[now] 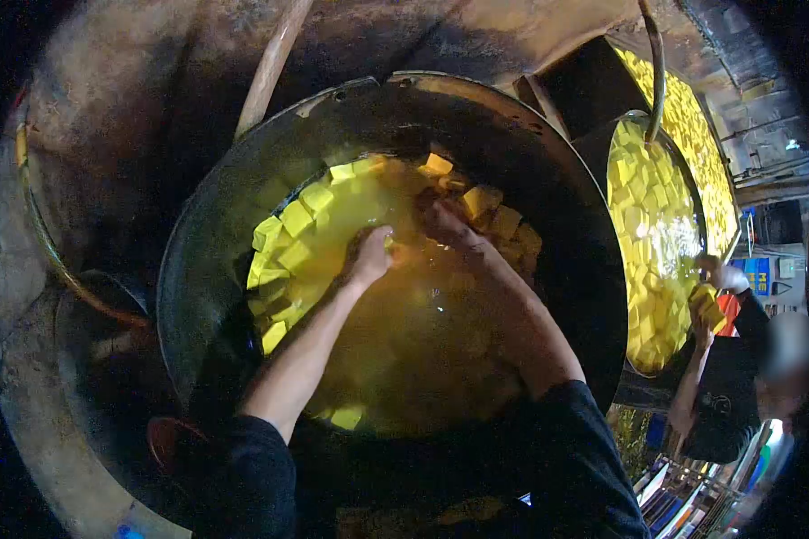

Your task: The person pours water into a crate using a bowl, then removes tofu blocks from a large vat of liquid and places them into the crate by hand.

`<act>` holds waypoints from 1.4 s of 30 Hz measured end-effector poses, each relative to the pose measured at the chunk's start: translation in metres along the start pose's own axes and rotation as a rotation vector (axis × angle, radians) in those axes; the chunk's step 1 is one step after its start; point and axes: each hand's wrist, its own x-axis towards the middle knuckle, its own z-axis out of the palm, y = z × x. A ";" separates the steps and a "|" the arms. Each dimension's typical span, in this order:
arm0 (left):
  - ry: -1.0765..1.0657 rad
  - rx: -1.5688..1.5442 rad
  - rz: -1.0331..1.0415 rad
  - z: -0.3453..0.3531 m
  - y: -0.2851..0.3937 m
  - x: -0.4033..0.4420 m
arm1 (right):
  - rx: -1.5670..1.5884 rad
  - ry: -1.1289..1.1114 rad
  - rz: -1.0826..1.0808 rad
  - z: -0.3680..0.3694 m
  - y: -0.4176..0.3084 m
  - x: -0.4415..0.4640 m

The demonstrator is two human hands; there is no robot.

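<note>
Both my hands reach into a large dark wok (pixel 216 207) of cloudy yellow liquid (pixel 395 350). Yellow blocks that look like tofu (pixel 295 218) line its left and far sides, while those on the right (pixel 505 220) lie in shadow. My left hand (pixel 369 257) is left of the middle at the liquid, its fingers curled; a speck of yellow shows by the thumb, but what it holds is unclear. Beside the shaded blocks at the far right is my right hand (pixel 448 223), angled inward, its fingers dark and mostly hidden.
To the right stands another wok of yellow blocks (pixel 647 189), with a further bright mass of blocks (pixel 692 135) behind it. A co-worker's hand (pixel 703 310) holds a yellow block there. A pale pole (pixel 274 67) leans at the back, and a hose (pixel 49 242) curves along the left.
</note>
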 end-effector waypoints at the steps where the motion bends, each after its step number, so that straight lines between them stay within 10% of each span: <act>1: -0.048 0.201 0.245 -0.008 -0.002 0.002 | 0.159 -0.027 -0.007 -0.008 -0.003 -0.009; 2: -0.305 0.160 0.019 -0.031 0.025 -0.004 | 0.332 -0.057 -0.029 -0.018 -0.009 -0.021; 5: -0.064 -0.339 0.032 -0.029 0.015 -0.014 | 0.781 -0.155 -0.143 -0.039 -0.028 -0.060; 9: -0.261 -1.162 -0.410 -0.016 0.016 -0.029 | 1.212 -0.239 0.013 -0.029 -0.042 -0.079; 13: 0.133 -1.241 -0.671 0.007 0.056 -0.034 | 0.242 -0.129 -0.238 -0.012 -0.065 -0.078; 15: 0.089 -1.470 -0.607 0.032 0.024 -0.028 | 0.318 0.052 -0.068 -0.003 -0.081 -0.081; 17: -0.393 -1.959 -0.015 0.043 0.012 -0.028 | 0.951 0.052 0.380 -0.009 -0.145 -0.090; 20: -0.014 -1.833 -0.500 0.034 0.069 -0.042 | -0.830 0.528 -0.234 0.007 -0.104 -0.091; 25: 0.327 -1.642 -0.658 0.004 0.098 -0.051 | 0.579 -0.324 0.414 -0.022 -0.026 -0.097; 28: 0.216 -1.950 -0.533 -0.024 0.083 -0.032 | 0.403 0.063 0.348 0.003 -0.012 -0.145; 32: 0.284 -1.789 -0.432 -0.060 0.065 -0.009 | 0.098 -0.082 -0.128 -0.003 -0.011 -0.153; 42: 0.303 -1.784 -0.354 -0.087 0.048 -0.010 | -0.411 -0.148 0.234 0.086 -0.157 -0.085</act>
